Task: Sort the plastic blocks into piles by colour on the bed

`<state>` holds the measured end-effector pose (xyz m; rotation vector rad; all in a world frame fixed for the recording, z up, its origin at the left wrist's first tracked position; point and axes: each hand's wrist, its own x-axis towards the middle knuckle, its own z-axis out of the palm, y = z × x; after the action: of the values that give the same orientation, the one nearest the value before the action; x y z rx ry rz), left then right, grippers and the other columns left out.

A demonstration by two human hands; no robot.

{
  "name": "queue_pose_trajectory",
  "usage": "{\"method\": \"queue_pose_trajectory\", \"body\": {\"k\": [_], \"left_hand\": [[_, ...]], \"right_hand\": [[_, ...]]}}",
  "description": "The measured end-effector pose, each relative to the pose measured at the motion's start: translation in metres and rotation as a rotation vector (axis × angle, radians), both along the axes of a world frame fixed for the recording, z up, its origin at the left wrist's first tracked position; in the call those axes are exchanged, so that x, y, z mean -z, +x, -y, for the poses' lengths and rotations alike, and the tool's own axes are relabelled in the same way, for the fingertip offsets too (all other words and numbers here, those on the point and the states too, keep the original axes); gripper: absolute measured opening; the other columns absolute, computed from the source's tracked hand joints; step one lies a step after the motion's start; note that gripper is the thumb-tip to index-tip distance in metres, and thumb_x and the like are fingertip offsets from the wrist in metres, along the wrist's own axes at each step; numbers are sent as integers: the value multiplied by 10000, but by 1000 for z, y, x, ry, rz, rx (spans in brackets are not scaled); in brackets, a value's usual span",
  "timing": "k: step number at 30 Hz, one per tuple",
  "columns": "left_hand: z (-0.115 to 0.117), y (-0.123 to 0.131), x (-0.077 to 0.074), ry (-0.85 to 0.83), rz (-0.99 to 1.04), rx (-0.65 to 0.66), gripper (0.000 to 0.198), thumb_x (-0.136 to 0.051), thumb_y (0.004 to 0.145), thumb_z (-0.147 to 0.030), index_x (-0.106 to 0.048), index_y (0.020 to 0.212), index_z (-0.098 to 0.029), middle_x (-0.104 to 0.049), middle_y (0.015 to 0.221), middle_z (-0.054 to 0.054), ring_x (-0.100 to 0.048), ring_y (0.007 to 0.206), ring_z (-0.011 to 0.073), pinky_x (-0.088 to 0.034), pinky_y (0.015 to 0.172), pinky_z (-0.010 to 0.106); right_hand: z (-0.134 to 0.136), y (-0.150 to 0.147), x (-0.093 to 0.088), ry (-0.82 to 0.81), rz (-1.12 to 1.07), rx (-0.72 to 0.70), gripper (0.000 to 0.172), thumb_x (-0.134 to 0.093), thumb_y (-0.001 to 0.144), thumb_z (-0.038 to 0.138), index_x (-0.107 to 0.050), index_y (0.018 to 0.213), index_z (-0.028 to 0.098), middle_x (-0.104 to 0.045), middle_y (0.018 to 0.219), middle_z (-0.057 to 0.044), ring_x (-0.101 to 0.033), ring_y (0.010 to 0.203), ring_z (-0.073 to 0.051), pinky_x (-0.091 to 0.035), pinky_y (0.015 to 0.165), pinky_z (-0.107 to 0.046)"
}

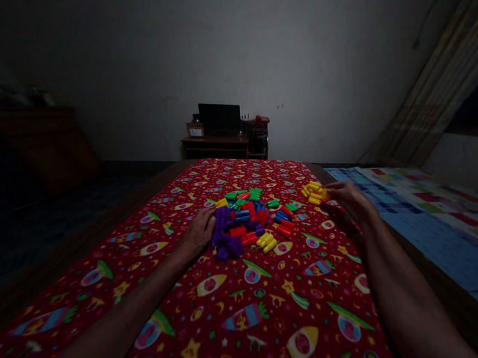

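Note:
My left hand [200, 232] lies low on the red cloth, fingers loosely extended against the left edge of a mixed heap of toy building blocks. Right beside it are purple blocks [223, 219], and a yellow block [221, 203] lies just past its fingertips. Green blocks [255, 194], red blocks [238, 232] and blue blocks [242, 216] make up more of the heap. Off to the right, my right hand [345, 192] pinches a yellow block at the edge of a separate group of yellow blocks [313, 192]. Its fingertips partly hide that block.
A red cloth [238, 288] with rocket prints covers the long surface under the blocks. Beyond its far end stands a desk [215, 141] with a dark monitor [219, 119]. Patterned mats [392, 206] lie lower on the right, near a curtain [425, 100]. The room is dim.

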<state>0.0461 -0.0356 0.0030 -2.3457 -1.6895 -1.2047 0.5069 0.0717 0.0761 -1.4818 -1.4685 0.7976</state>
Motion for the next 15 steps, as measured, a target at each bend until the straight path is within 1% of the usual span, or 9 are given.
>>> {"method": "queue_pose_trajectory", "body": {"k": [2, 4, 6, 9, 11, 13, 15], "left_hand": [[-1, -1, 2, 1, 12, -4, 402, -312, 907, -347, -590, 1115, -146, -620, 1154, 125, -564, 1113, 237, -454, 1018, 449], [-3, -1, 5, 1, 23, -12, 405, -310, 908, -352, -588, 1119, -148, -611, 1173, 125, -558, 1123, 236, -448, 1023, 451], [-4, -1, 7, 6, 31, -25, 408, -308, 910, -354, -591, 1116, -144, -607, 1181, 129, -553, 1130, 238, -439, 1031, 457], [-4, -1, 7, 4, 29, -17, 394, -323, 908, -342, -591, 1122, -150, -610, 1178, 122, -555, 1124, 234, -436, 1032, 457], [-2, -1, 5, -1, 27, -6, 389, -330, 906, -333, -589, 1131, -150, -611, 1176, 123, -556, 1124, 234, -440, 1028, 454], [-1, -1, 3, -2, 24, -1, 392, -327, 908, -329, -588, 1135, -145, -607, 1186, 129, -553, 1134, 236, -442, 1028, 454], [0, 0, 2, 7, 23, 0, 382, -329, 908, -321, -590, 1130, -154, -608, 1186, 123, -555, 1131, 232, -445, 1028, 451]], "right_hand": [[0, -2, 6, -55, 42, 71, 248, -671, 600, 110, -734, 836, 72, -722, 696, -99, -642, 564, -154, -523, 565, -244], [0, -6, 9, -66, 157, 157, 275, -648, 624, 99, -736, 882, 68, -720, 680, -90, -638, 547, -154, -519, 543, -240], [0, -8, 8, -33, 301, 227, 294, -634, 650, 112, -739, 922, 75, -732, 715, -92, -660, 586, -172, -525, 558, -248], [1, -10, -2, 58, 423, 292, 321, -608, 666, 106, -744, 954, 76, -747, 808, -118, -699, 722, -212, -542, 662, -270], [1, -16, -11, 99, 434, 304, 336, -570, 692, 109, -746, 976, 77, -748, 850, -131, -706, 783, -222, -541, 718, -276], [2, -31, -18, 165, 421, 282, 341, -527, 731, 133, -748, 988, 90, -748, 873, -125, -709, 784, -216, -541, 713, -273], [5, -59, -23, 249, 383, 187, 338, -498, 757, 154, -750, 977, 107, -748, 868, -108, -707, 752, -202, -542, 674, -269]]}}
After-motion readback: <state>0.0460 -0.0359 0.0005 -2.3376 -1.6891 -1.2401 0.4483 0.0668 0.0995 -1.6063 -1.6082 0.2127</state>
